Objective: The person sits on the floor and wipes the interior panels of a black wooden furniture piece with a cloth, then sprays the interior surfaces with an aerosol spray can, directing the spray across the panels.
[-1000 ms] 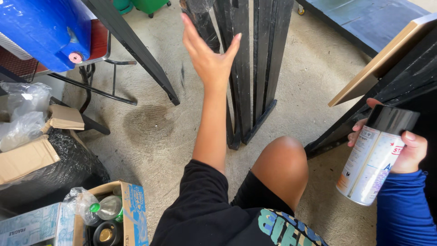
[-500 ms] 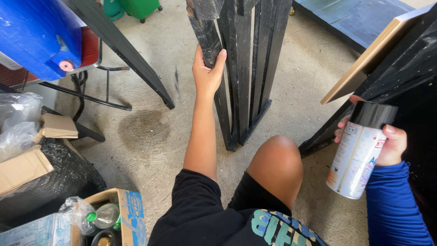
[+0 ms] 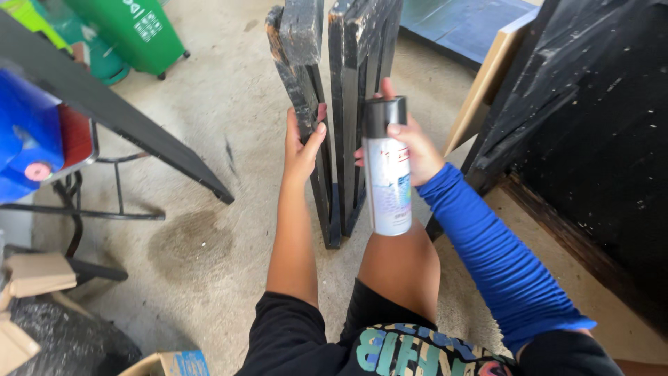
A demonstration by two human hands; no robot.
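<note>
Slats and spray can, gripped upright over a concrete floor (image 3: 209, 125).

Green plastic wheeled bin (image 3: 142, 31) at far left, well apart. Left hand (image 3: 303, 143) closed around the edge of the black-painted weathered wooden slat (image 3: 303, 104), which stands on end, long axis vertical, foot on the floor. Just beside it, a second black slatted wooden panel (image 3: 355, 104), also upright. Right hand (image 3: 410, 146), blue-sleeved, wrapped around a white cylindrical aerosol can with a black cap (image 3: 386, 167), cap uppermost, axis near vertical. Judged best handled with the slat held steady and the can kept upright.
</note>
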